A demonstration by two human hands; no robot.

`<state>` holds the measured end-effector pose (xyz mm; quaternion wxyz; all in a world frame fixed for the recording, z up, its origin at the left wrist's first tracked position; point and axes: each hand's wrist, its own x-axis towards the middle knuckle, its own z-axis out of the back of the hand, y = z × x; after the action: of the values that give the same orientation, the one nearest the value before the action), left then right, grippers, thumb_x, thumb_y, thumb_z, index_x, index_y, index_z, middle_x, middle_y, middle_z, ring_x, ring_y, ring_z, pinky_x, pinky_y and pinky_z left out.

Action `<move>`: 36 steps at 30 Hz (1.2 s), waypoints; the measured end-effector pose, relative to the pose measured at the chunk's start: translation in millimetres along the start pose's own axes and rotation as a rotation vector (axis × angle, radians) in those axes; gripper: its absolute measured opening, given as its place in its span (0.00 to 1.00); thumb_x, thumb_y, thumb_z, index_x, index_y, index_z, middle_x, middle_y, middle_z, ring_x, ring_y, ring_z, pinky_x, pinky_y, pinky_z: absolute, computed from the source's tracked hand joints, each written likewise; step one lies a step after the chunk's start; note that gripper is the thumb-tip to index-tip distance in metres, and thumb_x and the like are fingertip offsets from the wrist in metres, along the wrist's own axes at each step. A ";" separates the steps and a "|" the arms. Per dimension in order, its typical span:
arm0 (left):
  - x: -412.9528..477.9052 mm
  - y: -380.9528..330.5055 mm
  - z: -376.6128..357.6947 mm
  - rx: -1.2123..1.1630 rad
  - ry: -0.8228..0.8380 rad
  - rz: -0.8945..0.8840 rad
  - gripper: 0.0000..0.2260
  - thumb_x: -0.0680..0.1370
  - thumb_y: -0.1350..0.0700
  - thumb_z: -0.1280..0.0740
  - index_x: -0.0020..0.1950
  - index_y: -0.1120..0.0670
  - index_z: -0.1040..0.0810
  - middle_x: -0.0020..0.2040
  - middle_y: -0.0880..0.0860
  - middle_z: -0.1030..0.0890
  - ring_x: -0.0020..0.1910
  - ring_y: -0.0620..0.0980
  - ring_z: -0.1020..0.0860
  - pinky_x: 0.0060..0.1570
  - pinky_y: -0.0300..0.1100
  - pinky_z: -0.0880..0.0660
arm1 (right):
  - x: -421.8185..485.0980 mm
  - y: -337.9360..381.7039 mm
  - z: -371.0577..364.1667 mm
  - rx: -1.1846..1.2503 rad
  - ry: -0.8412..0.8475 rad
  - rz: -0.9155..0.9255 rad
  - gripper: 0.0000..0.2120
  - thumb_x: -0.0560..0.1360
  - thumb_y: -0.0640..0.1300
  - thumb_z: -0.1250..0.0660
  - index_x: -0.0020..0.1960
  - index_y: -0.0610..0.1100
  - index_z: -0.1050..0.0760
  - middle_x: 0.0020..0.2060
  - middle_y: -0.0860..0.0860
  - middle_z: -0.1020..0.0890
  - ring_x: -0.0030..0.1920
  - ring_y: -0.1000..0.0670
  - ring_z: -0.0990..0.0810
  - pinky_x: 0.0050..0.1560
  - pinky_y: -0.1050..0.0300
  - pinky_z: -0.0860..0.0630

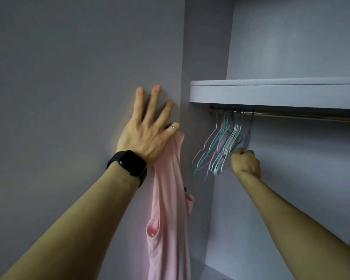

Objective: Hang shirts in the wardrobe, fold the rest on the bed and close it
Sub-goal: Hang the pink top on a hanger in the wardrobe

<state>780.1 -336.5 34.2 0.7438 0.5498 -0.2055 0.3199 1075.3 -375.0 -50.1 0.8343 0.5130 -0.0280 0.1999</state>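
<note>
Head view: the left hand (148, 128) lies with its back to the camera against a flat lilac panel (69, 77) to the left of the open wardrobe (291, 188). Three of its fingers (156, 102) are spread straight and pressed to the panel. The fourth finger that shows, which wears a thin ring (173, 127), is bent over the top edge of a pink shirt (168, 199). The thumb is hidden. The shirt hangs from under that side of the hand, straight down along the panel's right edge and out of the bottom of the picture. One of its sleeve openings shows low on its left side. A black watch (129, 163) sits on the left wrist.

The right hand (245, 161) is inside the wardrobe, curled into a fist around the lower part of a thin purple hanger (248, 138). That hanger's hook is over the metal rail (301, 115). Just to the left of the fist, a tight bunch of wire hangers (218, 150) in white, teal and pale blue hangs from the left end of the same rail, and their lower ends touch or nearly touch the knuckles. The rail runs directly under a pale shelf (271, 93), above which the wardrobe's upper compartment is visible. Both forearms are bare and reach up from the lower corners.
</note>
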 end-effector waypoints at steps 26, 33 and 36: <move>-85.3 -71.3 145.0 -2.014 0.858 0.601 0.07 0.82 0.51 0.36 0.49 0.53 0.23 0.41 0.47 0.21 0.39 0.45 0.24 0.36 0.34 0.29 | -261.0 -64.7 309.8 0.604 0.353 -0.173 0.18 0.81 0.45 0.34 0.32 0.49 0.29 0.23 0.53 0.38 0.23 0.55 0.40 0.23 0.63 0.39; -140.4 -100.9 158.3 -2.318 1.274 0.594 0.08 0.81 0.52 0.32 0.47 0.45 0.13 0.47 0.51 0.13 0.46 0.49 0.16 0.45 0.42 0.19 | -322.7 -109.8 308.8 0.550 0.459 -0.205 0.16 0.81 0.45 0.35 0.35 0.48 0.24 0.22 0.51 0.34 0.23 0.53 0.36 0.26 0.61 0.34; -153.9 -107.3 153.6 -2.252 1.391 0.663 0.06 0.79 0.52 0.29 0.48 0.47 0.12 0.52 0.55 0.14 0.49 0.53 0.17 0.58 0.52 0.21 | -336.8 -126.9 307.3 0.488 0.515 -0.203 0.15 0.82 0.43 0.36 0.37 0.46 0.24 0.24 0.49 0.33 0.24 0.52 0.36 0.27 0.59 0.35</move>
<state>753.1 -541.2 -92.9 0.6229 -0.6967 -0.0603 0.3507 860.6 -794.1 -97.1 0.6827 0.6299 0.2826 0.2394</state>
